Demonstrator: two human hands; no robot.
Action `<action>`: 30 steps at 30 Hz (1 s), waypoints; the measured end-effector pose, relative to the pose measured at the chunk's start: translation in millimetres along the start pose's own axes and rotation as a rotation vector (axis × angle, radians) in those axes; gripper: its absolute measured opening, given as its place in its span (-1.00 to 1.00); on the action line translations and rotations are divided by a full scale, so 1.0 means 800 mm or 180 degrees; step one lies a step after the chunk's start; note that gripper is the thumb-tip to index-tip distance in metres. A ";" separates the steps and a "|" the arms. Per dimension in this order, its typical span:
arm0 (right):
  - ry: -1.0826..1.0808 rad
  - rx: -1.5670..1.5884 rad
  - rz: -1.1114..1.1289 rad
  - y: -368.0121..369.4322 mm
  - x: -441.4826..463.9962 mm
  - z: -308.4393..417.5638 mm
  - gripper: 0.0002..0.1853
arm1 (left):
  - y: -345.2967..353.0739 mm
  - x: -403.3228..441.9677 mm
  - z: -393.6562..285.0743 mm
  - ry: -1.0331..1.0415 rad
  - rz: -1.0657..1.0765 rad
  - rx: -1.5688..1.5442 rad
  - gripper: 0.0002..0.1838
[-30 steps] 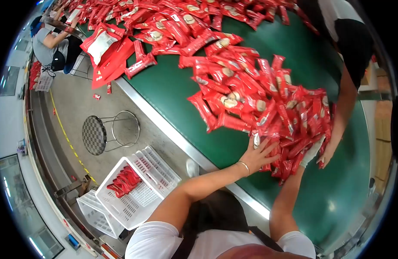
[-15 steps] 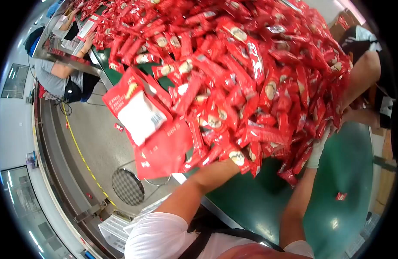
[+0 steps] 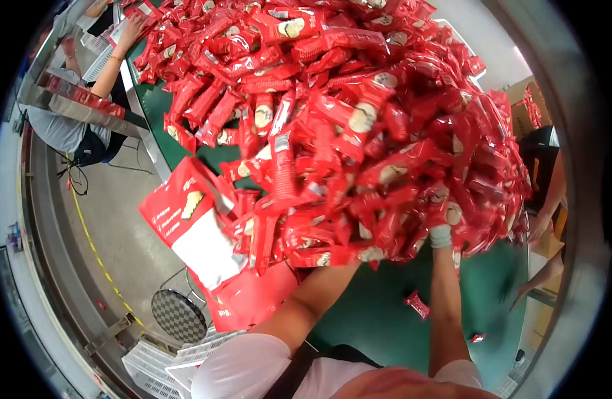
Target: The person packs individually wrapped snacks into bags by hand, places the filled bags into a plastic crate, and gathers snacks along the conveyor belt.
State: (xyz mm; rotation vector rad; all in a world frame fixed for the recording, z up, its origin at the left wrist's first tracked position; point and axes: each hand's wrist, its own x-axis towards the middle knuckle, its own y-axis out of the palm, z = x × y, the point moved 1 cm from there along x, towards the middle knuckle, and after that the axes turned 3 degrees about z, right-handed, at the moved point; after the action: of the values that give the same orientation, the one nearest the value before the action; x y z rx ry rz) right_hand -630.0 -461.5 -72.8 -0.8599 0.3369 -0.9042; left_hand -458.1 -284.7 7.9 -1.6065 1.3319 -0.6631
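A large heap of red wrapped packets [image 3: 399, 166] lies on the green table [image 3: 379, 306]. Both my forearms reach into its near side. My left hand is buried under the packets, its fingers hidden. At my right wrist a pale glove cuff [image 3: 441, 236] shows at the heap's edge, while the fingers of that hand are covered by packets. Large red printed bags [image 3: 253, 299], one with a white panel, lie left of the heap, close to my left forearm. Two loose packets, one of them a red packet [image 3: 417, 304], rest on the table beside my right forearm.
Another person's hands [image 3: 540, 226] are at the right edge of the table. At the upper left a seated person [image 3: 67, 123] reaches toward the packets. A checkered stool [image 3: 178, 315] and white crates [image 3: 153, 369] stand on the floor at the lower left.
The packets ahead of me have become a far larger heap, pushed away from me over the last second. My hands have gone under it. The other person's hands have left the packets.
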 end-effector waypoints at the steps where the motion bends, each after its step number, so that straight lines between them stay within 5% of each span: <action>1: -0.0041 0.0005 0.0042 0.017 0.030 0.018 -0.37 | -0.008 0.017 0.015 -0.0091 -0.0029 -0.0004 -0.41; 12: 0.0162 0.0275 0.0325 -0.016 0.092 0.112 -0.52 | -0.069 0.087 0.072 -0.0690 0.0096 -0.0627 -0.42; 14: 0.0466 0.0334 0.0205 -0.029 0.066 0.148 -0.54 | -0.074 0.068 0.054 -0.0734 0.0232 -0.0683 -0.42; 16: -0.0175 0.0019 -0.0014 -0.037 0.008 0.226 -0.61 | -0.073 0.037 0.032 -0.0726 0.0395 -0.0737 -0.42; 19: 0.0656 0.0856 0.0139 -0.056 -0.055 0.218 -0.53 | -0.070 -0.026 -0.013 -0.0683 0.0842 -0.0875 -0.43; 20: 0.0119 0.0280 0.0244 -0.064 -0.071 0.208 -0.50 | -0.074 -0.050 -0.030 -0.0640 0.1051 -0.0976 -0.43; 21: 0.0447 0.0871 0.0162 -0.066 -0.098 0.195 -0.48 | -0.077 -0.069 -0.047 -0.0524 0.1421 -0.1150 -0.43; 22: 0.0773 0.1465 0.0056 -0.060 -0.127 0.221 -0.46 | 0.001 -0.093 -0.087 -0.1040 -0.0500 -0.1454 -0.58; 24: 0.0313 0.0281 -0.0050 -0.055 -0.175 0.284 -0.39 | -0.110 -0.174 -0.053 0.0408 0.1078 -0.1634 -0.67; 25: -0.0010 -0.0284 0.0036 -0.051 -0.199 0.310 -0.28 | -0.169 -0.219 -0.030 -0.0188 0.1285 -0.1972 -0.73; 26: -0.0257 -0.0202 0.0133 -0.037 -0.225 0.319 -0.13 | -0.171 -0.278 0.007 -0.0231 -0.0451 -0.2362 -0.74; 27: -0.0258 -0.0123 0.0346 -0.024 -0.255 0.323 0.02 | -0.186 -0.319 0.042 -0.0915 -0.0970 -0.1562 -0.73; 28: -0.0295 -0.0039 0.0651 -0.015 -0.275 0.343 0.06 | -0.202 -0.349 0.090 -0.1912 -0.2260 -0.2635 -0.62; 30: -0.0890 -0.0639 0.0966 0.020 -0.309 0.339 -0.07 | -0.153 -0.433 0.247 -0.3171 -0.3129 0.0661 -0.06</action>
State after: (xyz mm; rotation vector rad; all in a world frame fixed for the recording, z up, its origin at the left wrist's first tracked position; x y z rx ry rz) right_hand -608.7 -121.0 64.3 -1.0731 0.3071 -0.4659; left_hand -328.2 104.9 80.3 -1.9504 -0.2831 -0.3918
